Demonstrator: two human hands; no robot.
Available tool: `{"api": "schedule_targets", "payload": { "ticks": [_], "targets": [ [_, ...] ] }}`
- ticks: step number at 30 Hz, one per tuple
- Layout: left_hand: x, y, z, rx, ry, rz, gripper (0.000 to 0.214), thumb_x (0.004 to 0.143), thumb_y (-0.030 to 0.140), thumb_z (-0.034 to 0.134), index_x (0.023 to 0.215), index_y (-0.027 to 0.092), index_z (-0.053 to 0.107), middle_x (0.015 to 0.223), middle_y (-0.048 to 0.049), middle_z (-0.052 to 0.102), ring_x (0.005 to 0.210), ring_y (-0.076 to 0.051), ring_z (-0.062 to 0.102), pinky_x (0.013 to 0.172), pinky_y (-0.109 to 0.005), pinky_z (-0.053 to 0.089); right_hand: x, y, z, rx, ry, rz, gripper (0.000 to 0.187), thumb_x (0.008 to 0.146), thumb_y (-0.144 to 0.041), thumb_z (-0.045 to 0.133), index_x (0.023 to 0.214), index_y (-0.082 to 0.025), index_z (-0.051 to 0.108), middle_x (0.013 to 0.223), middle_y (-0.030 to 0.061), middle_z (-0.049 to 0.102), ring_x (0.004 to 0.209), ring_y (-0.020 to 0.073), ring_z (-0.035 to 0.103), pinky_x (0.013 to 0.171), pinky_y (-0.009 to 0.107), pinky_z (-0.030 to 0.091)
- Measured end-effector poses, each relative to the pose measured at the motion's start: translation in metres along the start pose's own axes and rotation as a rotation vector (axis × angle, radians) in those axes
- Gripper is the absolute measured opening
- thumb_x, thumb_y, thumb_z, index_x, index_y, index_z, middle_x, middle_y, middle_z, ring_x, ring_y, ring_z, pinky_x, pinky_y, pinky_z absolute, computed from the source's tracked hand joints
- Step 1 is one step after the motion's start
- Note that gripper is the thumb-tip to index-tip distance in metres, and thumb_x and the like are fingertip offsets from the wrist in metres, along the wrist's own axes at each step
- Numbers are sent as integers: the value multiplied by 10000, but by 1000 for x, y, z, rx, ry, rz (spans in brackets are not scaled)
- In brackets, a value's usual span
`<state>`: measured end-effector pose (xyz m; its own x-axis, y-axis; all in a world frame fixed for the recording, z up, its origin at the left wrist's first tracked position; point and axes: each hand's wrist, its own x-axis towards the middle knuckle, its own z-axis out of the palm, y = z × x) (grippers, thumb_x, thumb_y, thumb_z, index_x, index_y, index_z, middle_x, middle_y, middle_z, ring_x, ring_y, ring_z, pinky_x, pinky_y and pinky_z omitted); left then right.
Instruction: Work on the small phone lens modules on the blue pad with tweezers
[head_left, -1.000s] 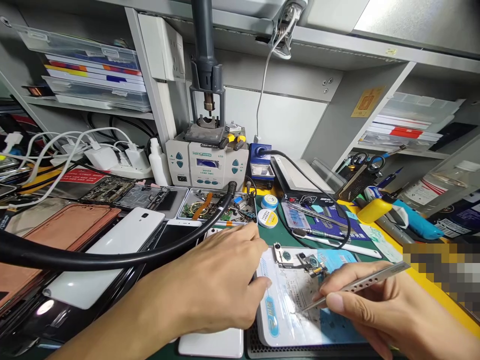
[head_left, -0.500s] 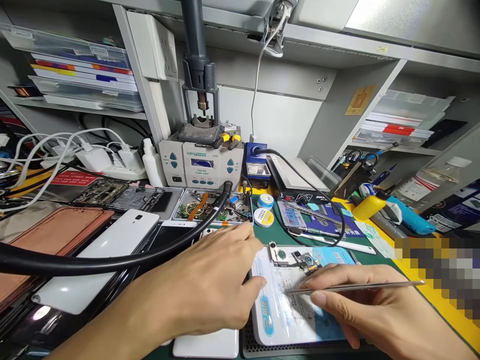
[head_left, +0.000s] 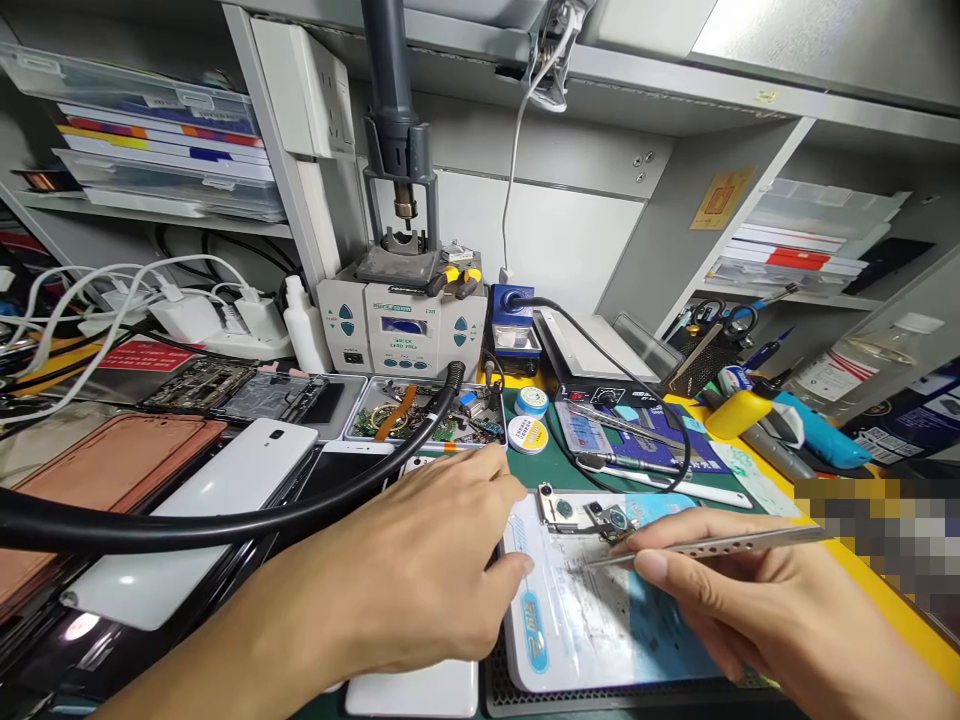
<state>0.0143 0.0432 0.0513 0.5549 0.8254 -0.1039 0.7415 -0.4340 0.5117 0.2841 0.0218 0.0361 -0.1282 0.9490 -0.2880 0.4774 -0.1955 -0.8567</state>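
My right hand grips metal tweezers; their tip rests near small camera modules lying on the far end of a white and blue phone panel. My left hand lies knuckles up at the panel's left edge, thumb touching it, fingers curled with nothing visibly in them. A thick black hose runs across in front of my left forearm.
A hot-air station stands at the back centre with a parts tray before it. Phones and a white back cover crowd the left. Solder tins, a heating plate, pens and a tool holder fill the right.
The tweezers swung from steeply tilted to nearly level, and their tip moved up the panel toward the camera modules. My left hand stayed in place.
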Motion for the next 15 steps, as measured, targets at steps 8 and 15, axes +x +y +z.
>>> {"api": "schedule_targets", "payload": {
  "ticks": [8,15],
  "targets": [
    [1,-1,0,-4,11,12,162,943,421,500,963,281,579,1056,3,569,1017,-217,573,881,-402,454,-9,-17,22,-29,186,-110,281,786,-511,794,872,-248,840,580,-8,661,455,125,527,427,207,454],
    [0,0,0,1,10,14,158,936,417,510,963,277,578,1067,-5,570,1041,-228,571,874,-391,452,-11,-25,30,-24,231,-96,264,764,-493,791,828,-243,848,636,13,718,439,122,494,406,226,437]
  ]
}}
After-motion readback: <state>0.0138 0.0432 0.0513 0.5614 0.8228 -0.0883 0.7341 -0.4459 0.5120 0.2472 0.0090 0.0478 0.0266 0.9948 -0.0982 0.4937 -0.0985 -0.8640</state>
